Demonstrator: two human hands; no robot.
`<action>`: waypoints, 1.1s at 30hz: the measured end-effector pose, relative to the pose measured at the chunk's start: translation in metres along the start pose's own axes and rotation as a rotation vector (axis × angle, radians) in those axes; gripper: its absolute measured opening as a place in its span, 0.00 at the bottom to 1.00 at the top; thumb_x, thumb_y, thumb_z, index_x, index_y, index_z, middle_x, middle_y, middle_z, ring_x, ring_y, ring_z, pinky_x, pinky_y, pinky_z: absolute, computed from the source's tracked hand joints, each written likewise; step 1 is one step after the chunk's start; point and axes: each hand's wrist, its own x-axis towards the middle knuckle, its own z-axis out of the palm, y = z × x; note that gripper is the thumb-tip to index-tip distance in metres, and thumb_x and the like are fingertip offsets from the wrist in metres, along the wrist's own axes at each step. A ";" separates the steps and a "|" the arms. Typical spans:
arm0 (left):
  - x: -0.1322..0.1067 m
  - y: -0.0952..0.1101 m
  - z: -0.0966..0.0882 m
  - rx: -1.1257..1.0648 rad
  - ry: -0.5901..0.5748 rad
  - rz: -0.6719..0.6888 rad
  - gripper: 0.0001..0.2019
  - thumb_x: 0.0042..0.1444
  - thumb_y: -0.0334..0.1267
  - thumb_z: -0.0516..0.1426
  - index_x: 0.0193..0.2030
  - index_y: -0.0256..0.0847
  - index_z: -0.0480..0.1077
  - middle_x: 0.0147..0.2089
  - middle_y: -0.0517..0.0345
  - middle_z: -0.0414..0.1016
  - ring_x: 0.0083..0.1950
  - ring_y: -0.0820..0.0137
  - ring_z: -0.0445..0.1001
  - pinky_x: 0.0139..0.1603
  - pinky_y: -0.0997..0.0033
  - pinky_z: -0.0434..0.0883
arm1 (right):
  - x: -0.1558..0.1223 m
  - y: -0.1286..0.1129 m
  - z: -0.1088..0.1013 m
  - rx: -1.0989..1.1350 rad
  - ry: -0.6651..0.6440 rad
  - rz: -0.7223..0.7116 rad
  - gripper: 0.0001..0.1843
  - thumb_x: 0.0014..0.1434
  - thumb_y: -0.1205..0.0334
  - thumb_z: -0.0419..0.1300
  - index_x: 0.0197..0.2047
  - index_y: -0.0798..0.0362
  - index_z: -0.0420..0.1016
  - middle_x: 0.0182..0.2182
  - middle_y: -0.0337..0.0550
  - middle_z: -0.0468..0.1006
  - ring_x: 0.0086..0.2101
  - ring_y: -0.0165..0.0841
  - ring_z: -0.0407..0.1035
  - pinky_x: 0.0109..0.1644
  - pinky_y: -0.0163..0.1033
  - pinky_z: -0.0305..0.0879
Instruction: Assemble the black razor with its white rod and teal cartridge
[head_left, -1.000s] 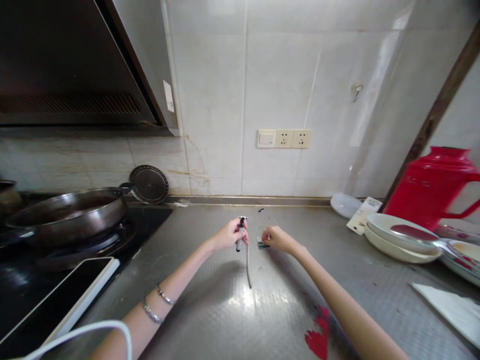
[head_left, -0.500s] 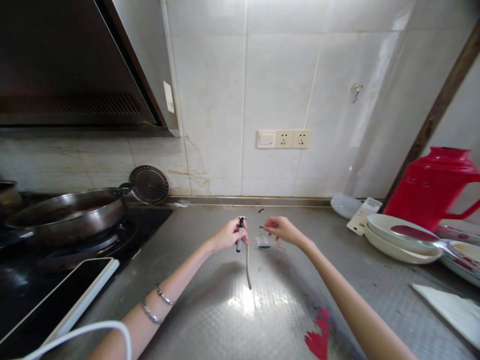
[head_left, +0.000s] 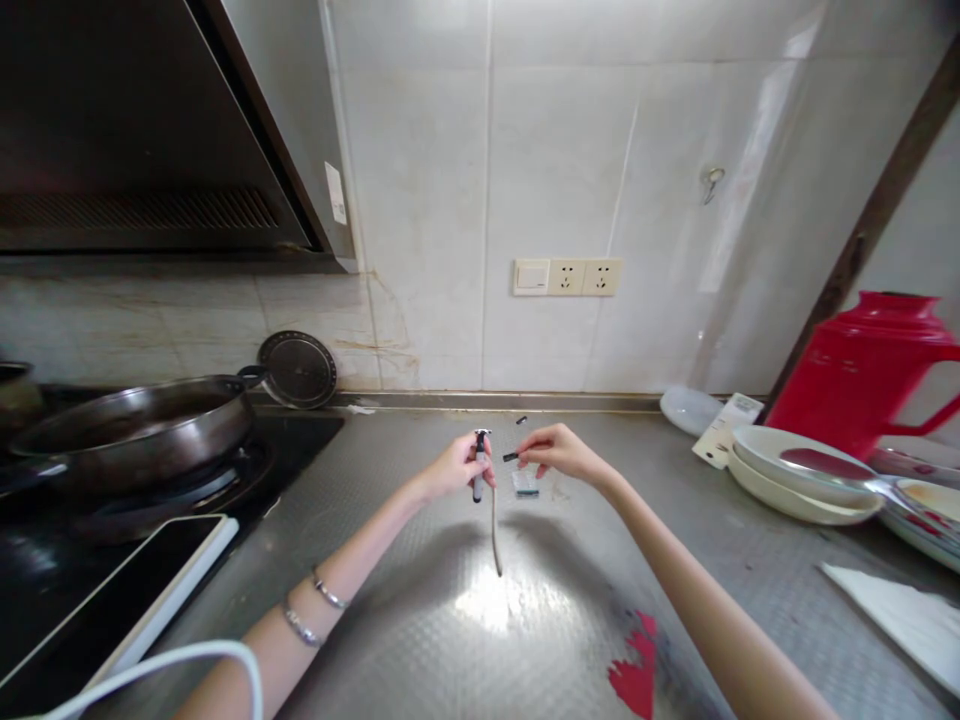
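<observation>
My left hand (head_left: 457,467) grips a razor (head_left: 478,468) upright, with a grey and black handle and a T-shaped top. Below the same hand a thin tan cord or stick (head_left: 495,540) runs down over the metal countertop. To the right, my right hand (head_left: 556,453) pinches a small flat black piece (head_left: 511,457) between thumb and fingertips, a short way from the razor. Just under the right hand lies a small clear plastic case (head_left: 526,485) with a dark green edge. Another small dark piece (head_left: 521,420) rests farther back, near the wall.
At the left, a frying pan (head_left: 135,430) sits on the stove, with a phone (head_left: 120,610) and white cable (head_left: 187,652) in front. Stacked plates (head_left: 802,485), a red thermos jug (head_left: 862,370) and a white paper (head_left: 900,620) are at the right. A red patch (head_left: 636,672) marks the near countertop.
My right hand has shifted slightly left, bringing the small black piece nearer the razor and turning it into clearer view. The left hand and razor are nearly still.
</observation>
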 end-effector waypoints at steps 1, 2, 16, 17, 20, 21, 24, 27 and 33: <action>0.000 0.001 -0.001 -0.002 0.005 0.001 0.09 0.53 0.35 0.55 0.36 0.38 0.56 0.26 0.58 0.72 0.29 0.70 0.75 0.22 0.80 0.62 | -0.001 -0.003 0.001 0.016 0.002 0.005 0.11 0.44 0.60 0.64 0.30 0.59 0.76 0.25 0.44 0.78 0.28 0.33 0.74 0.25 0.33 0.72; 0.000 0.001 -0.001 -0.005 0.010 0.003 0.09 0.53 0.35 0.55 0.36 0.39 0.56 0.26 0.58 0.72 0.29 0.70 0.75 0.22 0.80 0.63 | -0.001 -0.005 0.002 0.035 0.006 0.010 0.12 0.43 0.59 0.64 0.30 0.60 0.77 0.25 0.45 0.79 0.30 0.34 0.74 0.26 0.34 0.73; -0.003 0.010 -0.008 -0.030 0.046 0.022 0.10 0.52 0.36 0.55 0.36 0.39 0.55 0.26 0.58 0.72 0.30 0.67 0.76 0.24 0.75 0.69 | -0.001 -0.011 0.011 0.122 0.039 -0.105 0.15 0.43 0.58 0.64 0.35 0.57 0.77 0.32 0.45 0.78 0.37 0.38 0.73 0.29 0.36 0.74; -0.003 0.010 -0.009 -0.027 0.042 0.020 0.10 0.53 0.36 0.55 0.36 0.39 0.55 0.26 0.58 0.72 0.30 0.67 0.76 0.24 0.75 0.69 | 0.000 -0.011 0.012 0.116 0.039 -0.108 0.15 0.43 0.58 0.64 0.34 0.57 0.77 0.32 0.45 0.78 0.36 0.38 0.73 0.28 0.36 0.73; -0.003 0.011 -0.009 -0.023 0.040 0.022 0.11 0.52 0.36 0.56 0.36 0.39 0.55 0.26 0.58 0.72 0.31 0.67 0.76 0.24 0.76 0.69 | 0.000 -0.012 0.014 0.087 0.049 -0.091 0.14 0.43 0.59 0.64 0.33 0.57 0.77 0.29 0.44 0.78 0.35 0.38 0.74 0.29 0.36 0.73; -0.003 0.011 -0.009 -0.025 0.041 0.025 0.11 0.52 0.37 0.56 0.36 0.39 0.55 0.26 0.58 0.72 0.31 0.67 0.76 0.24 0.76 0.69 | 0.000 -0.012 0.014 0.077 0.052 -0.082 0.13 0.43 0.59 0.64 0.33 0.57 0.78 0.29 0.44 0.78 0.35 0.38 0.74 0.29 0.37 0.74; -0.003 0.013 -0.008 -0.043 0.063 0.032 0.12 0.52 0.38 0.56 0.36 0.39 0.55 0.27 0.58 0.72 0.31 0.66 0.76 0.24 0.75 0.70 | 0.001 -0.014 0.016 0.065 0.070 -0.063 0.13 0.43 0.60 0.64 0.33 0.58 0.78 0.28 0.44 0.79 0.35 0.38 0.74 0.32 0.39 0.74; -0.003 0.015 -0.006 -0.053 0.087 0.026 0.14 0.50 0.38 0.58 0.37 0.39 0.56 0.29 0.58 0.72 0.32 0.65 0.76 0.24 0.73 0.71 | 0.002 -0.013 0.019 0.082 0.112 -0.059 0.14 0.43 0.60 0.64 0.33 0.58 0.78 0.28 0.44 0.79 0.34 0.38 0.74 0.33 0.40 0.74; -0.002 0.017 -0.005 -0.051 0.127 0.040 0.16 0.47 0.41 0.60 0.36 0.39 0.57 0.31 0.58 0.70 0.32 0.65 0.77 0.23 0.72 0.72 | 0.001 -0.015 0.024 0.123 0.172 -0.084 0.13 0.44 0.61 0.63 0.34 0.58 0.78 0.27 0.43 0.79 0.33 0.36 0.74 0.33 0.38 0.75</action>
